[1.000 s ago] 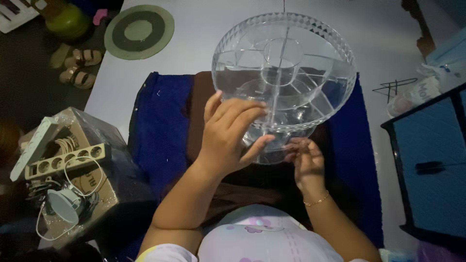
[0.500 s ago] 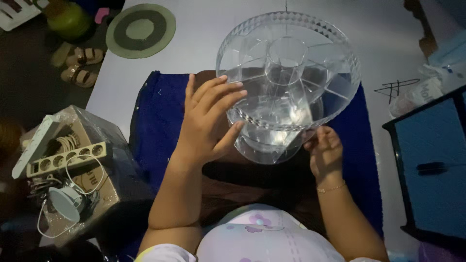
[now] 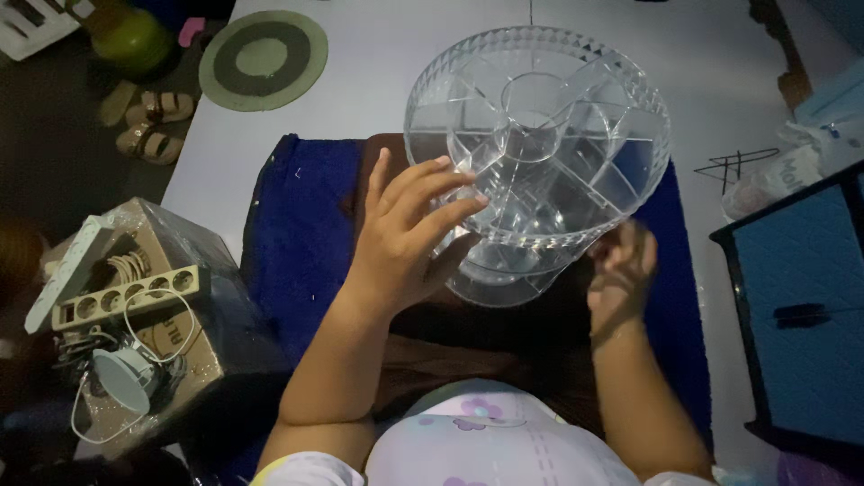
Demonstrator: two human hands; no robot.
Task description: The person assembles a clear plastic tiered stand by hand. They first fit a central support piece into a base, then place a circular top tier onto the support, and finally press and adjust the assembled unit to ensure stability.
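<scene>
Head view: clear divided tray (image 3: 576, 99) held above blue cloth (image 3: 297, 234), tilted toward camera.
Left hand (image 3: 405, 238): fingers spread wide, flat against near rim of tray, not wrapped around.
Right hand (image 3: 621, 270): blurred, at lower right edge near clear round base (image 3: 504, 279); grip impossible to tell.
Step, as judged: steadying and turning tray on base.
Next move: needs firm support under rim, slow turning.
Left side: cardboard box (image 3: 135, 297) holding power strip (image 3: 121, 292).

A home, seen from the floor: sandals (image 3: 144, 126) lie beside a round mat (image 3: 263, 59), with a blue rug (image 3: 297, 234) nearby and a box (image 3: 135, 315) of household cords.
</scene>
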